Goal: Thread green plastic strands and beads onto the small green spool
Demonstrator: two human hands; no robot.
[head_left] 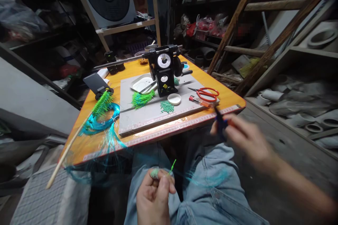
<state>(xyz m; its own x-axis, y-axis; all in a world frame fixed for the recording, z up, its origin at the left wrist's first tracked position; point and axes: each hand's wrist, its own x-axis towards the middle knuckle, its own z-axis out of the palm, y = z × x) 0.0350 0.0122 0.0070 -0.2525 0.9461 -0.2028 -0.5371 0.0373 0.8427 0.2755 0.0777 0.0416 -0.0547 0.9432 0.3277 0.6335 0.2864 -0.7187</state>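
Note:
My left hand [155, 197] is closed in a pinch over my lap, with a short bright green strand [173, 166] sticking up from the fingers. Pale green wrapping [154, 173] covers one fingertip. To the right, beyond the table's front edge, my right hand [244, 133] is smeared by motion. Its fingers close on a dark, narrow tool with some blue on it [221, 123]; blur hides its exact kind. Teal filaments [211, 175] trail over my jeans. Red-handled scissors [207, 93] and an orange lighter [200, 102] lie on the grey board near that hand.
On the grey board [129, 121] stand a black winding device with a dial [164, 77], a small white dish [174, 99], green beads [167, 107] and a green bundle [142, 99]. A teal filament coil [105, 119] and a wooden stick [68, 147] overhang the table's left side. A wooden ladder [235, 24] leans right.

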